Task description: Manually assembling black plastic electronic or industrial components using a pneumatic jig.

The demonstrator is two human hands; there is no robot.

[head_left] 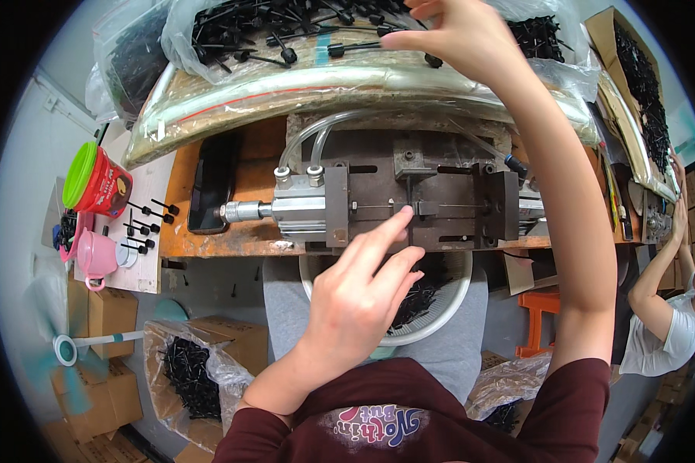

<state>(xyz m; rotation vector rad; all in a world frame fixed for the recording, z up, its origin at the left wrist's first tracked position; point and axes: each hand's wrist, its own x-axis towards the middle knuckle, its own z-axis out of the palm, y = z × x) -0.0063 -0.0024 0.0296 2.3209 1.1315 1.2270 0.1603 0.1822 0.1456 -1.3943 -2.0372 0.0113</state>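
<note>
My left hand (pixel 351 297) reaches over the front of a metal clamping fixture (pixel 337 202). One stretched fingertip touches a small black part (pixel 411 210) seated at the fixture's middle, and the other fingers stay apart below it. Up at the far edge, my right hand (pixel 459 38) is over a plastic-lined tray (pixel 247 104) heaped with black stemmed plastic parts (pixel 286 54). Its thumb and fingers are spread, the thumb tip beside one stem; the upper picture edge cuts off some fingers. Silver air cylinders (pixel 297 208) with clear hoses flank the fixture.
A white basket (pixel 459 309) of black parts sits on my lap. Left on the bench are a dark phone (pixel 212 185), a red tub (pixel 104 185) and a pink cup (pixel 96 251). A fan (pixel 66 351) stands lower left. At right, another person's arm (pixel 664 258) reaches toward a box.
</note>
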